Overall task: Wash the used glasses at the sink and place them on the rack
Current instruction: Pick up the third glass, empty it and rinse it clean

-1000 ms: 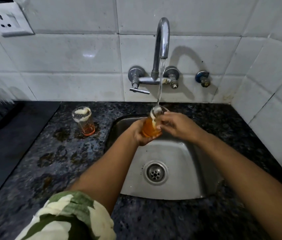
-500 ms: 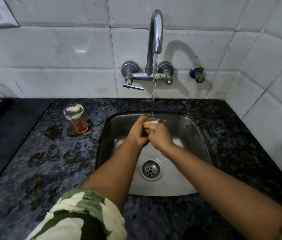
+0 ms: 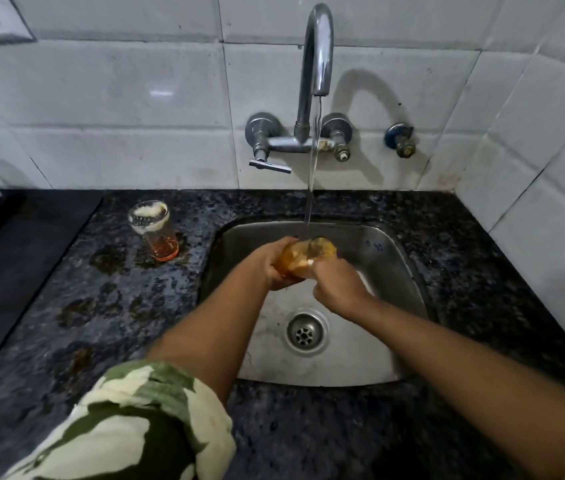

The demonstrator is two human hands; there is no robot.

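Over the sink point(image 3: 392, 258), under the tap's point(image 3: 315, 53) stream, the left hand point(image 3: 267, 268) grips a tilted orange glass point(image 3: 295, 259); the right hand point(image 3: 336, 285) pinches its rim. Another glass point(image 3: 154, 230) stands on the counter point(image 3: 108, 306), left of the sink edge.

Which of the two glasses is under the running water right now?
The orange glass gripped by the left hand over the sink; the other glass stands on the counter.

Over the steel sink point(image 3: 395, 271), the left hand point(image 3: 267, 265) is gripping an orange-tinted glass point(image 3: 303, 254) tilted under running tap point(image 3: 315, 50) water, while the right hand point(image 3: 336, 285) is touching its rim side. At ten o'clock from them, a foamy second glass point(image 3: 153, 230) is standing on the counter point(image 3: 101, 306).
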